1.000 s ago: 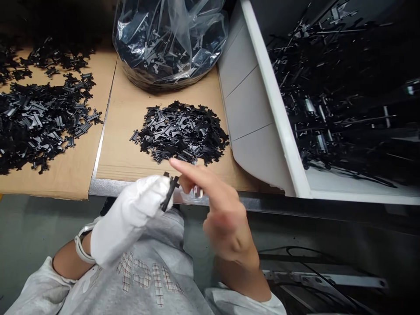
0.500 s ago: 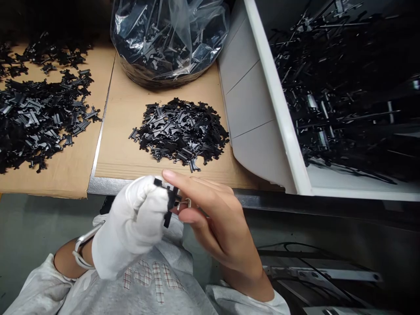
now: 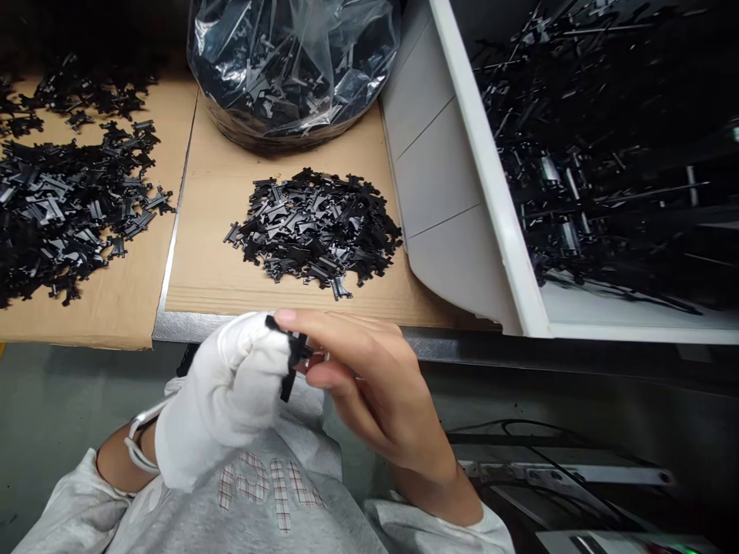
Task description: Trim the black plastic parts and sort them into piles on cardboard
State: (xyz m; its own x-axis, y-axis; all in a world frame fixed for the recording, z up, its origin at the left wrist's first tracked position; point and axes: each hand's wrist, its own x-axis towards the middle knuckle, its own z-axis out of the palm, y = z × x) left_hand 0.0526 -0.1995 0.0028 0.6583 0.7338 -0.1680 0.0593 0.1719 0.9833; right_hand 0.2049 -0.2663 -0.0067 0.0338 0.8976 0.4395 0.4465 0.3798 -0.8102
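Observation:
My left hand (image 3: 225,396), in a white glove, is closed around a small black plastic part (image 3: 290,360) held just below the table's front edge. My bare right hand (image 3: 369,385) meets it from the right, forefinger laid over the part's top and thumb pinching against it; a small metal piece shows faintly between those fingers. Just beyond the hands a heap of the same black parts (image 3: 315,227) lies on a cardboard sheet (image 3: 213,269).
A clear plastic bag of black parts (image 3: 292,65) stands behind the heap. A wider spread of parts (image 3: 63,208) covers cardboard at the left. A white bin (image 3: 496,208) filled with black pieces takes up the right. The table's metal edge (image 3: 178,327) runs in front.
My right hand has come down from a pointing pose and closed onto the part in my gloved left hand. Both hands have drawn together and slightly toward me.

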